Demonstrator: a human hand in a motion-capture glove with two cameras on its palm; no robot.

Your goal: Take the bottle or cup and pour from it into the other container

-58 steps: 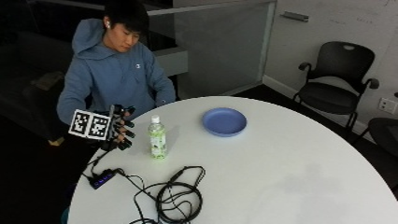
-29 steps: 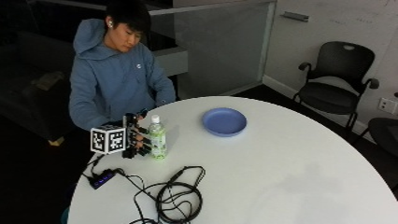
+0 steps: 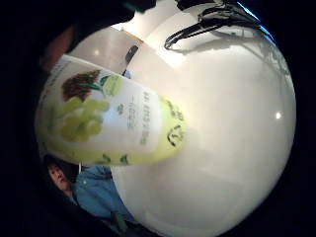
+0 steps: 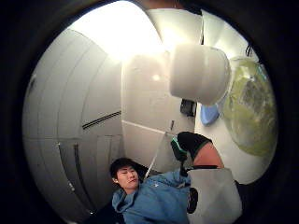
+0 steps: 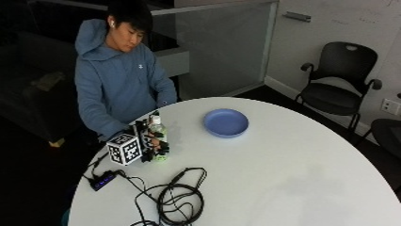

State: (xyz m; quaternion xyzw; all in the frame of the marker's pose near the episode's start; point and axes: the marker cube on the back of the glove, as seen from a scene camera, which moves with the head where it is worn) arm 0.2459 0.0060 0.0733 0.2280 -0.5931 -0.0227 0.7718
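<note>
While I sat at the round white table, my gloved right hand curled its fingers round the green-labelled bottle, which stood upright near the table's edge in front of me. Well apart from it, further across the tabletop, lay the blue plate. Black cables coiled on the table beside my hand. Behind the table stood a black office chair and a glass partition.
</note>
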